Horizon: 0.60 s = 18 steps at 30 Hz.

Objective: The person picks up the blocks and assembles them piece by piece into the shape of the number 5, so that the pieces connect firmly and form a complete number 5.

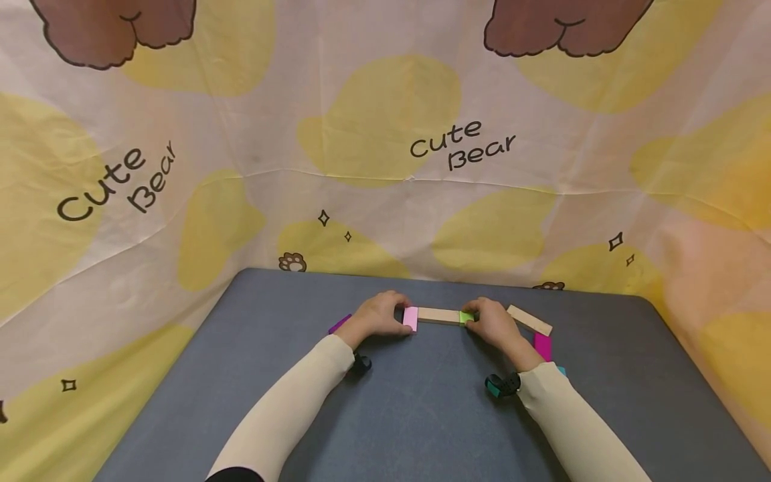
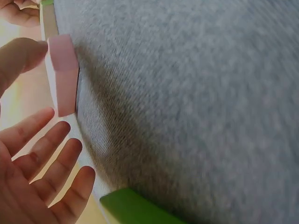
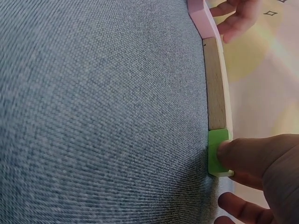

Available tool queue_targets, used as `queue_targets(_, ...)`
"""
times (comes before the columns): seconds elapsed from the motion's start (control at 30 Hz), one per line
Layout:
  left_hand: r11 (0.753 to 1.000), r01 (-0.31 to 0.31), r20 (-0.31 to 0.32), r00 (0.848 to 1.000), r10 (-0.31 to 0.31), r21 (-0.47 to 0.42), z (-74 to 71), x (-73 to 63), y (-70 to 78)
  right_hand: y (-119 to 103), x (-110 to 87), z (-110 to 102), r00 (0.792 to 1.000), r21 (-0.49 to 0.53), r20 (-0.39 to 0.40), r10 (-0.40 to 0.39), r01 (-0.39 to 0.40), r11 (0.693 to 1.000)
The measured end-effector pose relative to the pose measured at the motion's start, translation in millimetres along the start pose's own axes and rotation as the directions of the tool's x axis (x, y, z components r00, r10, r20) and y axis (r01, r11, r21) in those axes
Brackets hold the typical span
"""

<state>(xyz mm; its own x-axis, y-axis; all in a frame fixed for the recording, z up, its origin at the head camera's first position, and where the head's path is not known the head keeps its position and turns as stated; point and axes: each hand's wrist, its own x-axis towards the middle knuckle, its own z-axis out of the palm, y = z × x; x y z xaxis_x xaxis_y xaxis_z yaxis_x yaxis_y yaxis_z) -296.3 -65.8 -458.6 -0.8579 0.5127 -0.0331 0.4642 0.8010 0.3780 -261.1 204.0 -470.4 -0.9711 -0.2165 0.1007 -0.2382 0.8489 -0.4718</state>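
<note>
A small pink block [image 1: 410, 319] stands at the left end of a plain wooden block [image 1: 438, 316], touching it. My left hand [image 1: 381, 313] spans the pink block between thumb and index finger, while its other fingers spread loosely in the left wrist view. At the wooden block's right end is a light green block [image 3: 217, 150]. The right hand [image 1: 492, 323] pinches that one, its thumb pressed against the near face. The far-side fingers are partly hidden. A darker green block [image 2: 140, 207] lies close to the left fingertips in the left wrist view.
Left of the left hand lies a purple block [image 1: 340, 324]. Beyond the right hand, another wooden block [image 1: 530, 320] lies at a slant, with a magenta block [image 1: 543, 347] and a partly hidden blue block [image 1: 561, 370] nearer. Bear-patterned cloth [image 1: 373, 134] hangs behind the grey tabletop [image 1: 415, 415].
</note>
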Motion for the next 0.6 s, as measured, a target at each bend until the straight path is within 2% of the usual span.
queue_targets(0.2,1.0,-0.011,-0.021,1.0,0.01,-0.008,-8.9,-8.3,-6.2,-2,0.3,-1,1.0,-0.02,0.01,0.001,-0.001,1.0)
queue_targets(0.6,0.992,-0.09,0.031,0.996,0.087,0.092,-24.2,-31.8,-28.7,-5,-1.7,-4,1.0,-0.025,0.016,-0.002,0.002,1.0)
